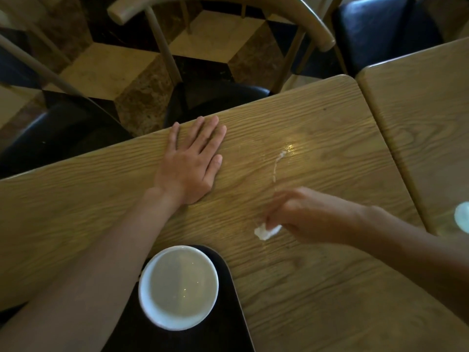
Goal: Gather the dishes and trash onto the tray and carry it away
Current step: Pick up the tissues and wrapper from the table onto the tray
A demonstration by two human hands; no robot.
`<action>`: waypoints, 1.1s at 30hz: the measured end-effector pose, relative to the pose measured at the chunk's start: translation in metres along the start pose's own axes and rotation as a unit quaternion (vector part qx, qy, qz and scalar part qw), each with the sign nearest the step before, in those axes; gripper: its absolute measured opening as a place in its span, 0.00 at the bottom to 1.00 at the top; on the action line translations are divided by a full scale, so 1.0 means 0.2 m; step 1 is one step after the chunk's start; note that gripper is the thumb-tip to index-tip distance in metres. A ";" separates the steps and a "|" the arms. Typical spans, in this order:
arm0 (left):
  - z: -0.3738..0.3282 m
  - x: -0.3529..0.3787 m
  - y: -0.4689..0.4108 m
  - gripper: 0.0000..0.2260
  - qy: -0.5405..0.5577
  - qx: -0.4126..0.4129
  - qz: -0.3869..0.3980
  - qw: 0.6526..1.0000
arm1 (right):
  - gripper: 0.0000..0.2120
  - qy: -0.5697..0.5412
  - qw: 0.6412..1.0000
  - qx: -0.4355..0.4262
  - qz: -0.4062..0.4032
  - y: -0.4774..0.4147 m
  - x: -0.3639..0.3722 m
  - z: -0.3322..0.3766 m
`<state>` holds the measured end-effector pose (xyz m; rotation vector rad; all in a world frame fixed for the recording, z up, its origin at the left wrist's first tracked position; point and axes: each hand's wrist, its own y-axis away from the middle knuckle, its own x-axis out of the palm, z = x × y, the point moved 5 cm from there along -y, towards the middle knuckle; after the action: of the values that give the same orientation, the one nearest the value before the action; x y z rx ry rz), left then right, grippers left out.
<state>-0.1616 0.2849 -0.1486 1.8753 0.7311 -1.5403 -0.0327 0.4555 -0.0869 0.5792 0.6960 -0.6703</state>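
A white bowl [178, 287] is already being carried on the black tray [228, 295] at the near table [317, 275] edge, while a crumpled napkin [266, 231] is being pinched in the right hand [304, 214]. The left hand [193, 158] is being pressed flat, fingers spread, gripping nothing. A pale smear [279, 161] is being left unwiped on the table; chairs [220, 26] are being kept close along the far side.

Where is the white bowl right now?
The bowl sits on the black tray at the table's near edge, beside the left forearm.
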 end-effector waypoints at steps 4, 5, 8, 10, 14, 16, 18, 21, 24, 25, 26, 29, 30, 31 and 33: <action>0.00 0.00 0.00 0.27 0.001 -0.002 0.001 1.000 | 0.12 0.013 0.984 0.087 -0.156 0.03 -0.25 -0.16; 0.00 0.00 0.00 0.27 0.000 -0.002 0.001 1.000 | 0.10 0.022 0.969 0.122 -0.214 0.03 -0.33 -0.23; 0.00 0.01 0.00 0.27 -0.007 -0.003 0.002 1.000 | 0.10 0.037 0.930 0.211 -0.298 0.00 -0.45 -0.43; 0.00 0.01 0.00 0.27 -0.011 -0.002 0.001 1.000 | 0.10 0.044 0.933 0.218 -0.284 -0.02 -0.42 -0.46; 0.01 0.01 0.00 0.26 -0.008 0.000 -0.004 1.000 | 0.09 0.055 0.968 0.120 -0.214 0.01 -0.24 -0.26; 0.01 0.01 0.00 0.26 -0.005 0.000 -0.004 1.000 | 0.10 0.025 0.982 0.075 -0.172 0.08 -0.10 -0.16; 0.00 0.01 0.00 0.27 -0.002 0.000 -0.001 1.000 | 0.13 0.011 0.989 0.064 -0.133 0.15 0.02 -0.09; 0.00 0.01 0.00 0.27 0.006 -0.001 0.004 1.000 | 0.12 -0.011 0.974 0.110 -0.198 0.26 0.04 -0.08; 0.00 0.01 0.00 0.27 0.008 -0.003 0.004 1.000 | 0.10 -0.035 0.888 0.257 -0.381 0.40 -0.01 -0.16; 0.00 0.01 0.00 0.27 0.008 -0.003 0.005 1.000 | 0.10 -0.033 0.856 0.311 -0.411 0.43 0.01 -0.17; 0.00 0.01 0.00 0.27 0.008 -0.003 0.006 1.000 | 0.10 -0.031 0.833 0.355 -0.423 0.45 0.04 -0.16; 0.01 0.00 0.00 0.27 0.011 -0.003 0.007 1.000 | 0.09 -0.039 0.812 0.386 -0.437 0.40 0.17 -0.04; 0.01 0.00 0.00 0.27 0.011 -0.004 0.006 1.000 | 0.09 -0.044 0.810 0.379 -0.445 0.36 0.21 0.02; 0.01 0.01 0.00 0.27 0.011 -0.003 0.006 1.000 | 0.08 -0.045 0.809 0.372 -0.452 0.31 0.25 0.08; 0.01 0.01 0.00 0.27 0.010 -0.003 0.007 1.000 | 0.08 -0.058 0.815 0.361 -0.449 0.21 0.33 0.20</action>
<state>-0.1638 0.2836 -0.1513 1.8894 0.7296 -1.5121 0.0502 0.4317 -0.0985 0.8903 0.5593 -1.8991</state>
